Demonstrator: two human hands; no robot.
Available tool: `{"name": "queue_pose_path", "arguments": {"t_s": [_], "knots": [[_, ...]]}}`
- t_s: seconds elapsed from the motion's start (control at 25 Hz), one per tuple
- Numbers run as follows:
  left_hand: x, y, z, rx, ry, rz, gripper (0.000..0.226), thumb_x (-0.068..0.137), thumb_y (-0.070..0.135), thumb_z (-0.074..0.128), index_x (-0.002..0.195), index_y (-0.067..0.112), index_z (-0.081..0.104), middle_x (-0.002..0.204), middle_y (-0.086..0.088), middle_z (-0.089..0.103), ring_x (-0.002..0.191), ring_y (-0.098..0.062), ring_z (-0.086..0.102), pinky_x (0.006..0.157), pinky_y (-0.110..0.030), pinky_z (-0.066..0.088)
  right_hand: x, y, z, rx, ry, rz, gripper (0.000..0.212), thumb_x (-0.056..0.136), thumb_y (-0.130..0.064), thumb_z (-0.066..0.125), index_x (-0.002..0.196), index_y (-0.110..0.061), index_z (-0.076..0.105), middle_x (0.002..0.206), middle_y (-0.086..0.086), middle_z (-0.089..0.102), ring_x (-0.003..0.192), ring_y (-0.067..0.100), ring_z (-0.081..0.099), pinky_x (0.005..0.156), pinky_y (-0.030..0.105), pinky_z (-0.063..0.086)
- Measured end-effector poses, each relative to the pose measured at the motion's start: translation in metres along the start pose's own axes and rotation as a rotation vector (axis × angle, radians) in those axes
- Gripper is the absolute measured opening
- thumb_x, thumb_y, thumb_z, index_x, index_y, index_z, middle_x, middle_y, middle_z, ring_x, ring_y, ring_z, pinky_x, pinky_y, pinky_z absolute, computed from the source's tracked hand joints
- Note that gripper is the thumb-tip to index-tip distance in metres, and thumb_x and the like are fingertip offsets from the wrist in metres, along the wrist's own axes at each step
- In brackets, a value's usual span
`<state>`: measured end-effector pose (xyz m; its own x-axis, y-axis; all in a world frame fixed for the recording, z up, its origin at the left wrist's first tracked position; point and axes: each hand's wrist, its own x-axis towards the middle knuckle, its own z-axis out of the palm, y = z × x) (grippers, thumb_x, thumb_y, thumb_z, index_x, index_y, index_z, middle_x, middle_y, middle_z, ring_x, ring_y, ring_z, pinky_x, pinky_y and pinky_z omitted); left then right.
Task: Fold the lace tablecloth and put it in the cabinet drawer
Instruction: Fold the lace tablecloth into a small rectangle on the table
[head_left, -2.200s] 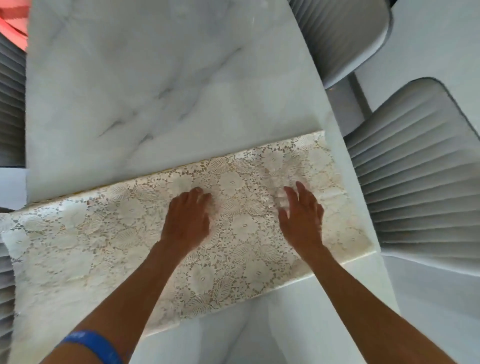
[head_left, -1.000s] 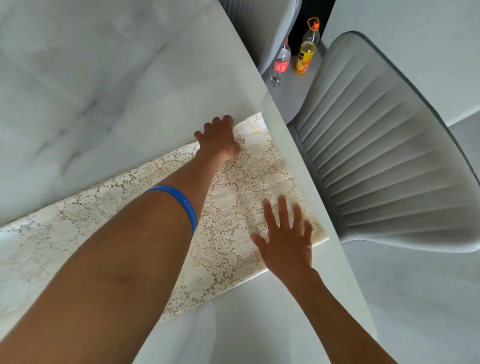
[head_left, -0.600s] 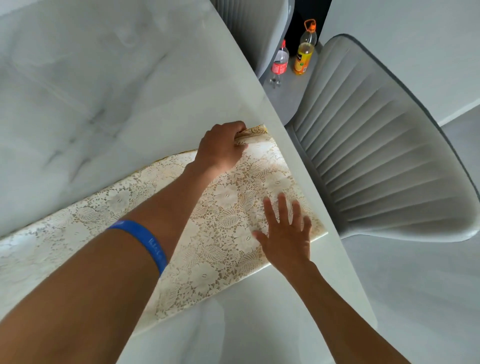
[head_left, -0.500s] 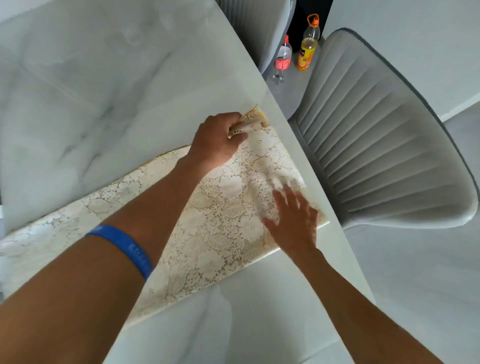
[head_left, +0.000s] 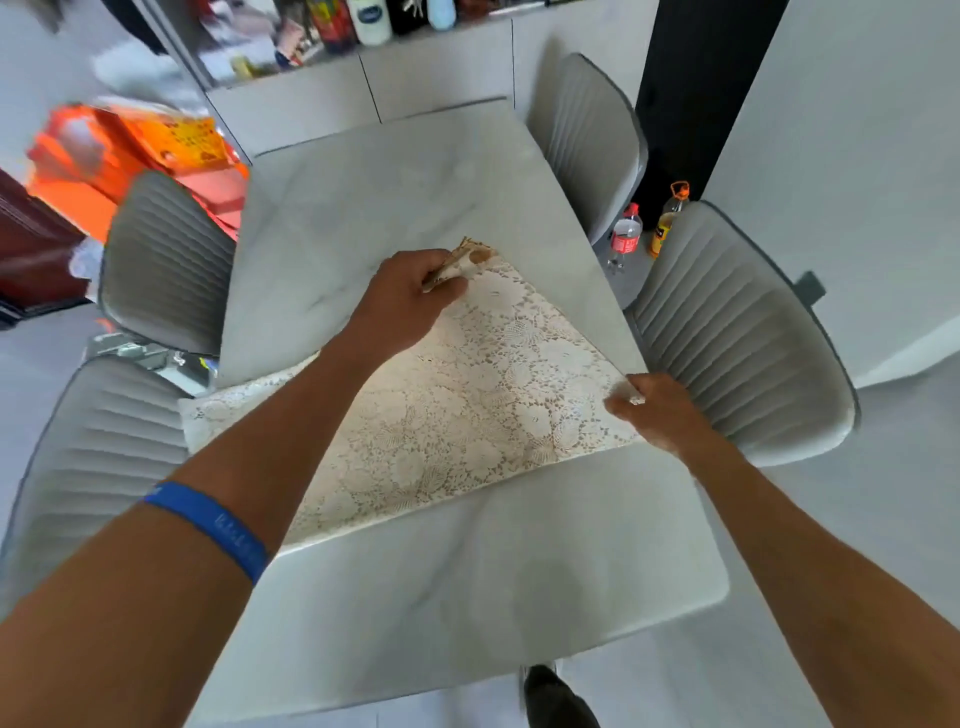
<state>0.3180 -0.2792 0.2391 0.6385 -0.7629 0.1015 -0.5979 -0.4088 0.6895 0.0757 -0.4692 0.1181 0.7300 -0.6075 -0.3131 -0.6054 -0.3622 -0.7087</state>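
The cream lace tablecloth (head_left: 467, 410) lies folded in a long strip across the white marble table (head_left: 395, 197), its left end hanging over the table's left edge. My left hand (head_left: 410, 296), with a blue wristband on that arm, pinches the far right corner of the cloth and holds it lifted off the table. My right hand (head_left: 654, 410) grips the near right corner at the table's right edge. A grey cabinet (head_left: 436, 67) stands beyond the table; no open drawer shows.
Grey ribbed chairs surround the table: two on the right (head_left: 727, 332) (head_left: 587, 140) and two on the left (head_left: 161, 260) (head_left: 88, 457). Two bottles (head_left: 626, 234) (head_left: 670, 218) stand on the floor between the right chairs. Orange packages (head_left: 130, 156) sit far left. My shoe (head_left: 550, 696) is by the near edge.
My left hand closed on the far right corner and raised it. My right hand went from flat on the cloth to gripping the near right corner. The view pulled back and up.
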Motion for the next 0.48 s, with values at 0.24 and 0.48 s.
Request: {"name": "queue_pose_path", "arguments": {"t_s": [0.24,0.48], "knots": [[-0.155,0.010,-0.064,-0.078,0.163,0.097,0.036,0.092,0.029,0.056,0.058,0.035,0.045,0.049,0.015,0.034,0.047,-0.002,0.030,0.047,-0.015,0.023,-0.136,-0.047,0.001,-0.170,0.190,-0.190,0.022,0.094,-0.020,0.060,0.075,-0.011,0.063,0.066,0.003,0.057,0.068,0.023,0.053,0.053,0.024,0.033],[-0.316,0.045,-0.102,-0.153,0.229,0.099,0.027,0.091,0.037,0.052,0.085,0.012,0.058,0.070,0.000,0.052,0.066,-0.010,0.044,0.065,-0.034,0.039,-0.292,-0.082,-0.020,-0.225,0.329,-0.361,0.024,0.089,-0.011,0.061,0.065,-0.017,0.061,0.057,-0.013,0.051,0.056,0.005,0.049,0.050,0.016,0.033]]}}
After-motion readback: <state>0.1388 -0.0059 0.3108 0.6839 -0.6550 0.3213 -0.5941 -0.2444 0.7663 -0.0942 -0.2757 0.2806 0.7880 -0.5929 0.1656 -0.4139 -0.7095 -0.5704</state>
